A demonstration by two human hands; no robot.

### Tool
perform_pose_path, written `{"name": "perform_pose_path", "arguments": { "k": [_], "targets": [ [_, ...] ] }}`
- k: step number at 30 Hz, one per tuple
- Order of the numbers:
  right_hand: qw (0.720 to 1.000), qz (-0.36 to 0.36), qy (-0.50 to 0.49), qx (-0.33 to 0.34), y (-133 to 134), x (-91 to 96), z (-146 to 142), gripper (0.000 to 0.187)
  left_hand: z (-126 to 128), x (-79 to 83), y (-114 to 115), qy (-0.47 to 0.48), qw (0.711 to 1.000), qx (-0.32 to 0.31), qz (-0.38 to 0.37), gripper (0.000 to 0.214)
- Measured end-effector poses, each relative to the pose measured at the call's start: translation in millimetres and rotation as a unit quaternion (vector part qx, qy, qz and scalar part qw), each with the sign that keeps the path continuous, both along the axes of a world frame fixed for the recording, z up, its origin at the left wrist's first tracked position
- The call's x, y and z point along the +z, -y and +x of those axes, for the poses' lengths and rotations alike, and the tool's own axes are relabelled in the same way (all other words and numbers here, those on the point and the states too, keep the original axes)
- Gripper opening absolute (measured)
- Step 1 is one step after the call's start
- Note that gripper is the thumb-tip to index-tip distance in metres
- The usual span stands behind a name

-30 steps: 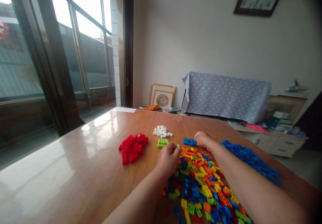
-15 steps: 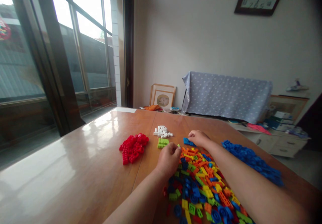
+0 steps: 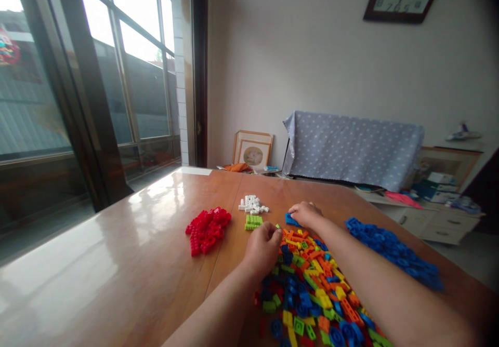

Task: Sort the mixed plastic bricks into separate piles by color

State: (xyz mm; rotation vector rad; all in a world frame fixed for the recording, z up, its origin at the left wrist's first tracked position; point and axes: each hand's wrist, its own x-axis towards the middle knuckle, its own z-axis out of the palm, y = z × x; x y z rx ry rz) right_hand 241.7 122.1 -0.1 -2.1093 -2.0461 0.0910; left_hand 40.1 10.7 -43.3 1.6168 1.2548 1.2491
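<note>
My left hand [image 3: 265, 244] is closed at the left edge of a mixed pile of toy building bricks [image 3: 312, 274]. A lime green brick [image 3: 278, 226] shows at its fingertips, mostly hidden. My right hand [image 3: 307, 215] reaches past the pile's far end, fingers pinched on a blue brick [image 3: 290, 219] in a small blue group on the table. Just beyond my left hand lies a neat lime green row of bricks [image 3: 253, 222], with a small heap of white bricks [image 3: 252, 204] behind it.
Red bricks [image 3: 208, 230] are heaped on the left of the wooden table [image 3: 128, 269]. A long heap of blue bricks [image 3: 390, 251] lies beyond my right forearm, near the table's right side. A dotted cloth [image 3: 351, 147] covers something behind the table.
My right hand has shifted slightly left and down over the small blue group, covering more of it. My left hand stays closed in nearly the same place.
</note>
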Motion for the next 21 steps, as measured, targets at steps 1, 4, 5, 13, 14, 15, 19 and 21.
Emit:
{"name": "perform_pose_path", "arguments": {
  "k": [1, 4, 5, 13, 14, 15, 19, 21],
  "targets": [
    [1.000, -0.001, -0.005, 0.001, -0.7, 0.4, -0.6, 0.023, 0.1, 0.1, -0.2, 0.001, 1.000, 0.000, 0.000, 0.025],
    [1.000, 0.003, -0.030, 0.005, -2.6, 1.1, -0.8, 0.025, 0.3, 0.3, -0.5, 0.003, 1.000, -0.002, 0.002, 0.025],
    [0.999, 0.006, -0.041, 0.008, -2.9, 1.2, 0.0, 0.026, 0.3, 0.4, -0.5, 0.004, 1.000, -0.002, 0.002, 0.026],
    [0.986, 0.019, -0.163, 0.036, 15.2, 6.5, 27.8, 0.030, -0.6, 7.5, 4.6, -0.007, 1.000, 0.002, -0.001, 0.025],
    [0.983, 0.019, -0.178, 0.039, 22.2, 8.4, 34.4, 0.031, -0.6, 9.1, 5.6, -0.008, 1.000, 0.001, -0.003, 0.025],
    [0.981, 0.019, -0.191, 0.042, 30.7, 10.5, 41.6, 0.032, -0.5, 10.5, 6.5, -0.008, 1.000, 0.000, -0.004, 0.025],
    [0.964, -0.004, -0.264, 0.041, 74.3, 19.8, 70.6, 0.040, -0.1, 12.7, 7.8, -0.003, 1.000, -0.011, -0.008, 0.027],
    [0.951, -0.015, -0.304, 0.048, 97.4, 22.9, 81.6, 0.042, 0.1, 11.7, 7.1, 0.001, 1.000, -0.016, -0.009, 0.027]
  ]
}}
